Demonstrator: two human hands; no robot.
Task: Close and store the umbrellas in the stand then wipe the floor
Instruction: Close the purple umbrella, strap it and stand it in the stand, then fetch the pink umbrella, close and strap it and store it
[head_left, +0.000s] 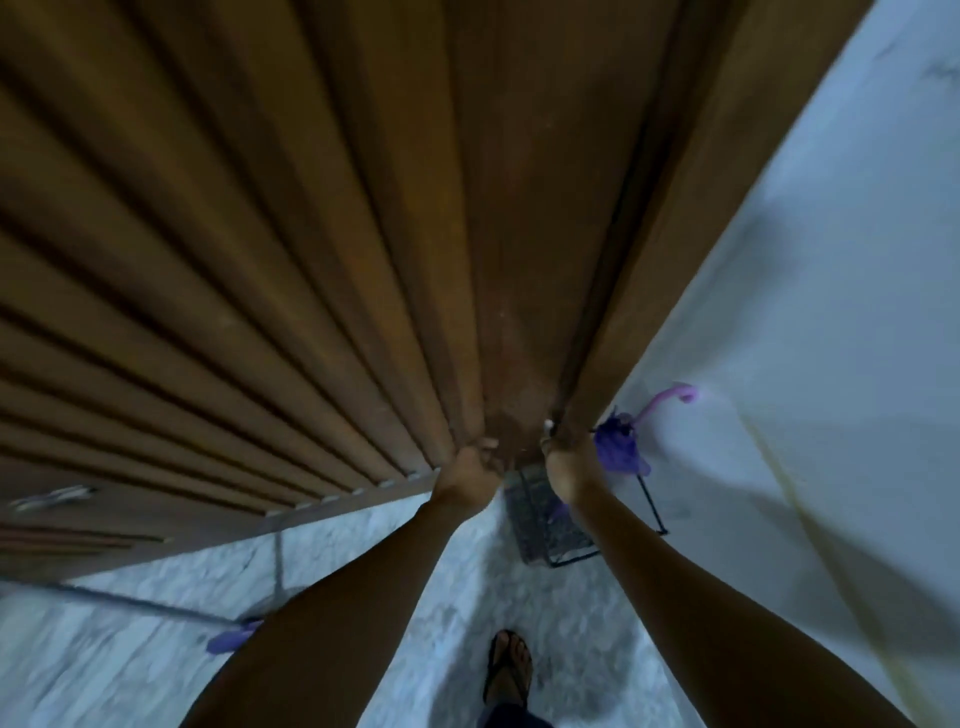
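Observation:
A folded purple umbrella (618, 449) with a pink hooked handle (672, 396) stands in a black wire stand (652, 512) against the white wall. Both my arms reach down towards the foot of the door. My left hand (467, 470) is curled like a fist at the door's bottom edge; blur hides whether anything is in it. My right hand (563, 465) is just left of the umbrella's fabric, touching or nearly touching it, with its fingers hidden. A second purple piece (228, 640) pokes out on the floor under my left forearm.
A brown slatted wooden door (311, 234) fills the upper left, with its frame (691, 234) beside the white wall (831, 312). The floor (156, 649) is pale marbled tile. My sandalled foot (509, 667) stands at the bottom centre. The stand has a grey mesh side (540, 525).

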